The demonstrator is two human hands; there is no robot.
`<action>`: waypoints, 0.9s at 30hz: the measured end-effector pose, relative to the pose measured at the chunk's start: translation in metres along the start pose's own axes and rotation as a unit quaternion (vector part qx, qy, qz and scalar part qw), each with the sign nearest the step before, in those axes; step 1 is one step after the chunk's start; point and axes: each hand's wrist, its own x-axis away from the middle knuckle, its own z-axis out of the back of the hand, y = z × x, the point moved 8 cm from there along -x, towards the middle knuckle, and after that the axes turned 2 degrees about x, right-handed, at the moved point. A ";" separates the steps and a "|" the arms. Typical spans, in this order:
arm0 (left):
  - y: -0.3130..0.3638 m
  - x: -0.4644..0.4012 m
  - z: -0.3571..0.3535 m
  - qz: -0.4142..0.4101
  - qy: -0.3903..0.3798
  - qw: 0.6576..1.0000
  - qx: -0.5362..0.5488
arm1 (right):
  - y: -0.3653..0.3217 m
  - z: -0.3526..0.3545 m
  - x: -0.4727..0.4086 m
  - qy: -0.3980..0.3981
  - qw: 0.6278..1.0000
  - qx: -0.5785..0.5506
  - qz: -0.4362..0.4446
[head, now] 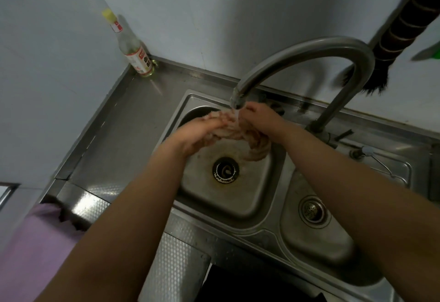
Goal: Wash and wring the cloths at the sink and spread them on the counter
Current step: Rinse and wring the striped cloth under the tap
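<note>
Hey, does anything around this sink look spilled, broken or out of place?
Nothing spilled or broken. Only oddities: brownish staining around the drain of the left basin, and a lilac cloth draped over the counter's front edge.

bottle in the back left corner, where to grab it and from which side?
Probably the bottle by its clear body above the label, coming from the front right. It leans into the corner where the walls meet, so only that side over the counter is open.

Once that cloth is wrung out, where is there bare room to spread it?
The steel counter left of the big basin looks free, bordered by the wall, the bottle in the back corner and the purple cloth in front. Under the tap it is crowded: both hands grip the cloth.
</note>
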 end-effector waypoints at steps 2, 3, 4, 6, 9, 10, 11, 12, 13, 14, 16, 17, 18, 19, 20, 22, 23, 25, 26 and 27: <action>0.010 -0.004 0.011 -0.034 0.027 0.997 0.069 | 0.001 -0.007 0.003 -0.051 0.997 0.055 0.021; 0.016 -0.004 0.012 -0.048 0.029 0.994 0.098 | 0.005 -0.011 0.004 -0.082 0.994 0.064 0.014; 0.021 -0.003 0.014 -0.061 0.038 0.991 0.115 | 0.011 -0.016 0.006 -0.111 0.992 0.063 0.002; 0.029 -0.004 0.023 -0.077 0.084 0.986 0.118 | 0.022 -0.027 0.009 -0.167 0.984 0.063 -0.020; 0.032 -0.002 0.036 -0.089 0.167 0.974 0.123 | 0.037 -0.032 0.012 -0.199 0.974 0.104 -0.044; 0.033 -0.001 0.040 -0.093 0.193 0.968 0.131 | 0.042 -0.030 0.012 -0.188 0.976 0.097 -0.049; 0.033 0.002 0.043 -0.090 0.212 0.963 0.140 | 0.046 -0.028 0.012 -0.170 0.982 0.064 -0.056; 0.030 0.004 0.044 -0.077 0.222 0.962 0.141 | 0.047 -0.025 0.011 -0.150 0.987 0.004 -0.063; 0.024 0.004 0.042 -0.051 0.216 0.966 0.135 | 0.045 -0.025 0.010 -0.131 0.987 -0.067 -0.065; 0.017 0.002 0.037 -0.021 0.190 0.975 0.115 | 0.041 -0.023 0.007 -0.106 0.984 -0.129 -0.062; -0.002 0.000 0.023 0.041 0.110 0.991 0.061 | 0.030 -0.013 0.001 -0.025 0.983 -0.174 -0.059; -0.010 0.001 0.013 0.064 0.059 0.996 0.035 | 0.026 -0.007 -0.003 0.012 0.983 -0.175 -0.059; -0.018 0.000 0.006 0.076 0.012 0.997 0.009 | 0.022 -0.001 -0.006 0.037 0.982 -0.177 -0.061; -0.023 0.000 0.000 0.079 -0.032 0.996 -0.018 | 0.017 0.003 -0.008 0.050 0.981 -0.178 -0.062; -0.025 0.003 -0.006 0.073 -0.064 0.994 -0.047 | 0.014 0.007 -0.009 0.058 0.982 -0.166 -0.065; -0.031 0.002 -0.007 0.056 -0.083 0.994 -0.047 | 0.015 0.019 -0.014 0.093 0.987 -0.115 -0.069; -0.033 -0.002 -0.003 0.040 -0.073 0.996 -0.017 | 0.018 0.025 -0.016 0.122 0.983 -0.113 -0.074; -0.038 -0.016 0.004 0.002 -0.060 0.990 0.125 | 0.023 0.032 -0.014 0.163 0.967 -0.175 -0.087; -0.043 -0.023 0.006 -0.004 -0.032 0.982 0.186 | 0.024 0.027 -0.011 0.154 0.953 -0.244 -0.097; -0.043 -0.025 0.003 -0.010 0.000 0.967 0.253 | 0.023 0.017 -0.007 0.130 0.931 -0.323 -0.104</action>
